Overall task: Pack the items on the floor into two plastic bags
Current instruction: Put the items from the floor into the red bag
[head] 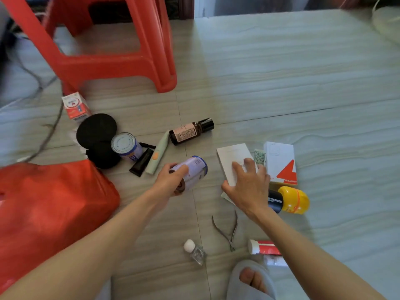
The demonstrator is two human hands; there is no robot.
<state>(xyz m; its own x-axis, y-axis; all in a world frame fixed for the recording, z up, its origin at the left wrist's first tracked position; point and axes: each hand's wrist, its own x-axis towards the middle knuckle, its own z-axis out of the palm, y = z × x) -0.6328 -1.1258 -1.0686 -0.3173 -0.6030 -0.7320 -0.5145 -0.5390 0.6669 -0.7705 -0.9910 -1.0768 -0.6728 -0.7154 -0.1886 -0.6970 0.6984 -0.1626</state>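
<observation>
My left hand (171,180) grips a purple-and-white can (193,173), tilted above the floor. My right hand (249,182) lies on a flat white box (232,156), fingers spread over it and thumb at its near edge. A red plastic bag (47,208) lies at the left. Scattered on the tiles are a second can (126,146), a brown bottle (190,131), a pale green toothbrush-like stick (159,153), a black tube (141,162), two black round pads (97,128), a white box with a red mark (281,163) and a yellow-capped black bottle (290,200).
A red plastic stool (116,46) stands at the back left, with a small red-and-white carton (74,106) by its leg. Nail nippers (227,230), a small clear bottle (194,251) and a red-and-white tube (264,246) lie near my slippered foot (249,280). A cable (49,131) runs along the left.
</observation>
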